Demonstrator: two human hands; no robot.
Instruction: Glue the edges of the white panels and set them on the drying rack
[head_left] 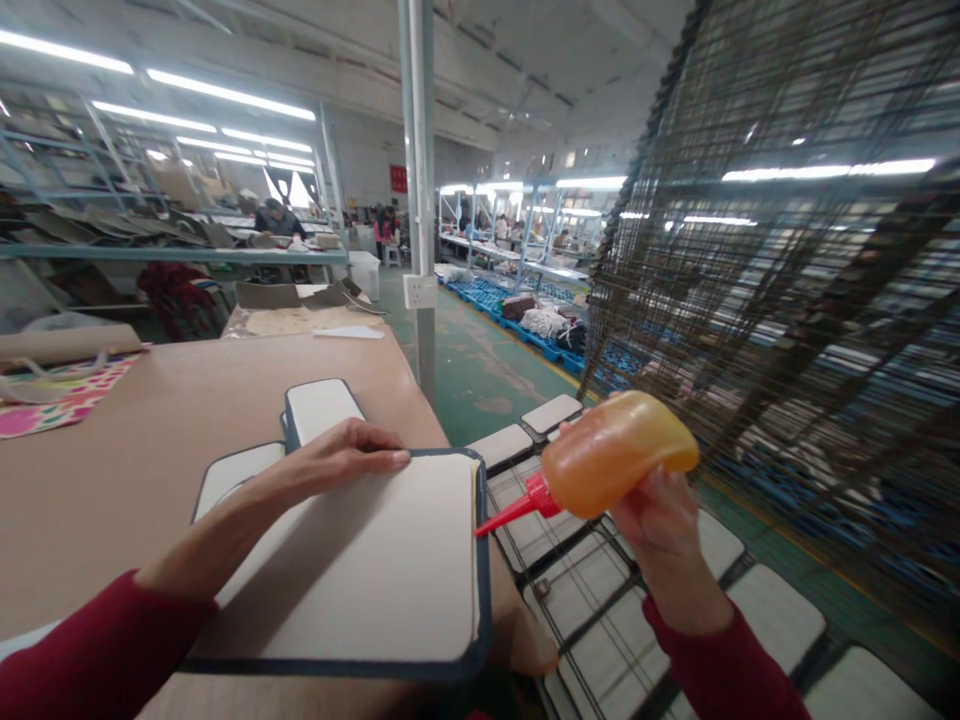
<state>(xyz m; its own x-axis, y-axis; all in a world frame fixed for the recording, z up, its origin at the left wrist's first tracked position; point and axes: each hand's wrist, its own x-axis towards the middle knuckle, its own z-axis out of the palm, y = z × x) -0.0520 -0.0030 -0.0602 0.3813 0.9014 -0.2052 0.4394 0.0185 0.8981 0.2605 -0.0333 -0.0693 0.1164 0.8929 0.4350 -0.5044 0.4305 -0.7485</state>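
A white panel (375, 560) with rounded corners and a dark blue edging lies at the near edge of the table. My left hand (352, 455) is on its far edge, thumb against the white face and fingers close together. In my right hand (664, 510) is a squeeze bottle (615, 450) of amber liquid, gripped and tilted down to the left. Its red nozzle (510, 512) meets the panel's right edge, where a thin yellowish line shows near the upper corner. More white panels with dark edging (322, 405) lie behind my left hand.
The brown-topped table (135, 500) carries patterned fabric (71, 395) at left. On my right, similar panels (776, 610) lie on a wire rack, beside a tall tilted stack of wire racks (750, 250). A post with a socket (420, 292) stands beyond the table. People work farther back.
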